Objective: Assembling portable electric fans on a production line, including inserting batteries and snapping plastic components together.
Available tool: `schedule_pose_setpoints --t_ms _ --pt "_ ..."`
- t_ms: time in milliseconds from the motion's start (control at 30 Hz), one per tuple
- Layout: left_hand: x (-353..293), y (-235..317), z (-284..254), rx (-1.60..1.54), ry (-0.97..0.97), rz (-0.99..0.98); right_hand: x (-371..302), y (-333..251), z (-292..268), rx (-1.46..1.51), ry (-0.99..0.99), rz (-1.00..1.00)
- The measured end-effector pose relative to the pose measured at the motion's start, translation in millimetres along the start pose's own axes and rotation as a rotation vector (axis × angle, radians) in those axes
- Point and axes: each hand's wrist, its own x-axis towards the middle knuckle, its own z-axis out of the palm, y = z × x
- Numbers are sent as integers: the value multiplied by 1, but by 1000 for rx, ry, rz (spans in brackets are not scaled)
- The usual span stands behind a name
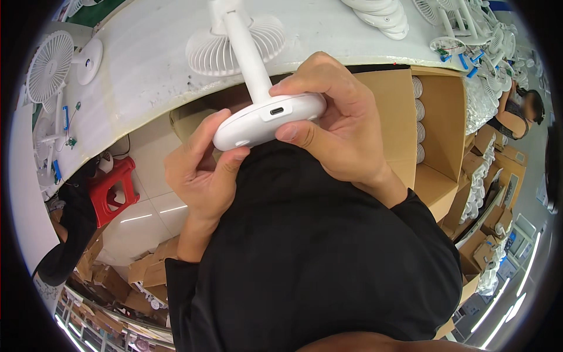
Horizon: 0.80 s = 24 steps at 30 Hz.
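Observation:
Both my hands grip the round white base of a small desk fan (249, 56) just in front of the table edge. My left hand (202, 167) pinches the base's left rim between thumb and fingers. On the right side, my right hand (337, 120) holds the rim, thumb below and forefinger on top near the stem. The base is tilted so that a charging port (277, 111) and small feet underneath face me. The stem runs away from me to the fan's caged head, which lies over the white tabletop (146, 53).
An open cardboard box (384, 111) with round white parts stands right of me. Stacked white discs (381, 14) lie on the table's far side. More fans (51, 66) and loose blue cells stand at left and right. A red stool (111, 190) is at left; people sit at both sides.

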Motion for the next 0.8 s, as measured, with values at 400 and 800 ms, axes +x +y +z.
schedule_pose_setpoints --t_ms 400,800 --pt "50 -9 53 -873 438 -30 7 24 18 -16 86 -426" --pt "84 -16 29 -523 277 431 8 20 11 98 -315 66"
